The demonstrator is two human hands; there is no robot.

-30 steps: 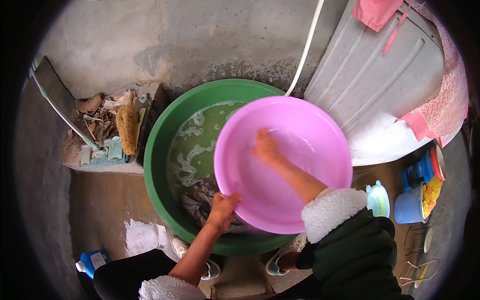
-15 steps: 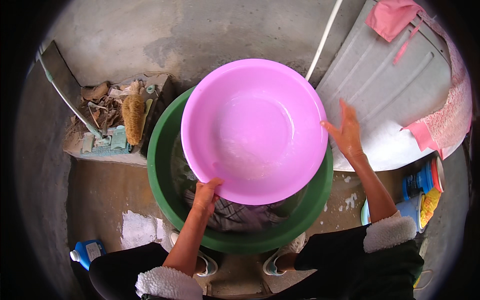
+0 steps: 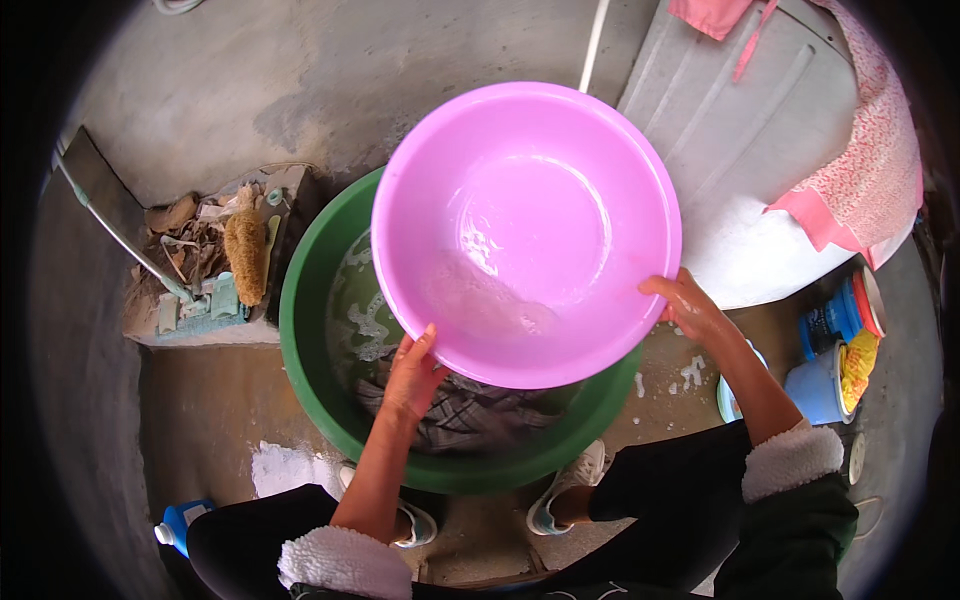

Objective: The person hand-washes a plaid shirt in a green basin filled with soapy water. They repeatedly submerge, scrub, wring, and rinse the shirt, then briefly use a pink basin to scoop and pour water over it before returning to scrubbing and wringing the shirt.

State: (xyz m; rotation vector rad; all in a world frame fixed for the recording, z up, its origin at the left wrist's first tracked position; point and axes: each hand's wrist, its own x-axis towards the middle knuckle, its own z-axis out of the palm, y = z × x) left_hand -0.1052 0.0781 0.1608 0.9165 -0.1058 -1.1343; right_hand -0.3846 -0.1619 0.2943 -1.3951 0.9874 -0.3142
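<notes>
At the far left of the frame sat a heap of scraps with a tan loofah sponge (image 3: pixel 245 255), untouched, and low in the left corner a small blue bottle (image 3: pixel 180 522) lay on the wet concrete. Moving in, the left hand (image 3: pixel 412 375) gripped the near rim of the pink basin (image 3: pixel 528 232), fingers curled up against its lower left edge. That basin was held up and tilted over the green tub (image 3: pixel 310 340) at centre frame, only a thin film of water and suds left inside it, so the pouring looked nearly done. Below it, dark checked cloth (image 3: pixel 470 415) lay soaking in foamy water in the tub, so the washing itself seemed far from over. Over to the right, the right hand (image 3: pixel 690 310) clasped the basin's right rim, fingers wrapped round the edge. Beyond it stood blue containers (image 3: pixel 820 375) at the right edge.
</notes>
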